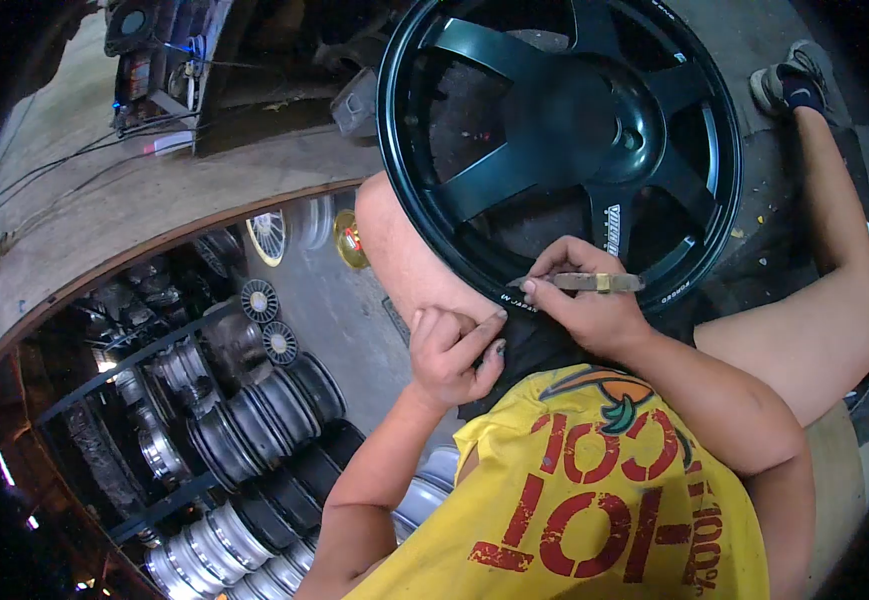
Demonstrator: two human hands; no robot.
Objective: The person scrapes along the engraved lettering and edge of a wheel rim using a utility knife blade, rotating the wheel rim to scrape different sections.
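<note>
A dark green spoked wheel rim [499, 180] rests across my lap, white lettering on its lip and on one spoke. My right hand [589, 305] is closed around a slim grey tool with a brass-coloured band [604, 283]; its exact kind is unclear. The tool's tip points left, close to the lettering on the near edge of the rim. Beside that edge, over my thigh, is my left hand [449, 355]. Its index finger reaches toward the lip and its thumb stands apart, while the other fingers curl inward. I see nothing held in it.
Metal wheels [254, 430] fill a rack at lower left, with more lying below. A gold wheel [350, 238] is on the floor past my knee. A wooden surface [154, 210] curves along the upper left, with cables and equipment. A grey metal box [356, 103] stands behind the rim.
</note>
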